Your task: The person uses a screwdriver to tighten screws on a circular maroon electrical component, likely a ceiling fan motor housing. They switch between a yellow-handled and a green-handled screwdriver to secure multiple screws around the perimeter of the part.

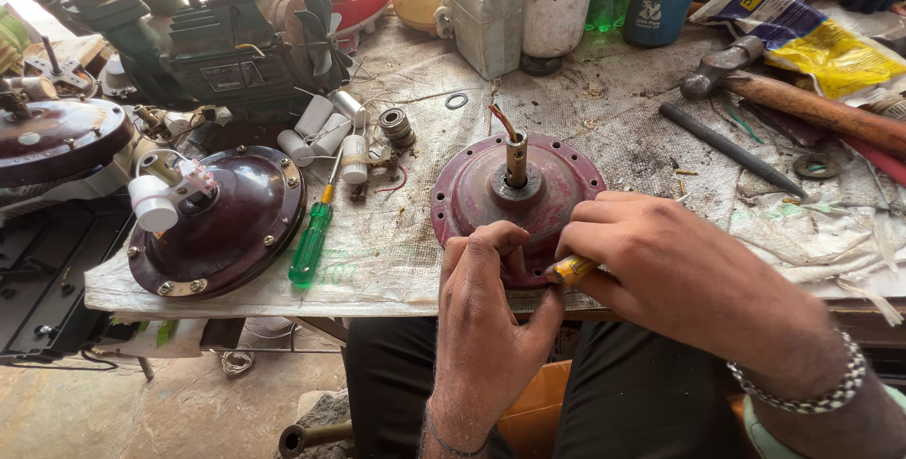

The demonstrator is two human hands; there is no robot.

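Observation:
A dark red round fan motor cover [472,190] lies on the bench, a brass shaft [516,159] with red wires rising from its centre. My left hand [486,322] grips the cover's near rim, thumb and fingers pinched on the edge. My right hand [675,270] is closed around a yellow-handled tool [572,268], whose tip meets the rim beside my left fingers. The tool's tip is hidden by my hands.
A second maroon motor housing [222,223] with a white capacitor sits at left, a green-handled screwdriver [311,242] beside it. A hammer [793,96], a steel punch [731,150], white capacitors [326,133], bottles and a grey metal box [486,16] crowd the back.

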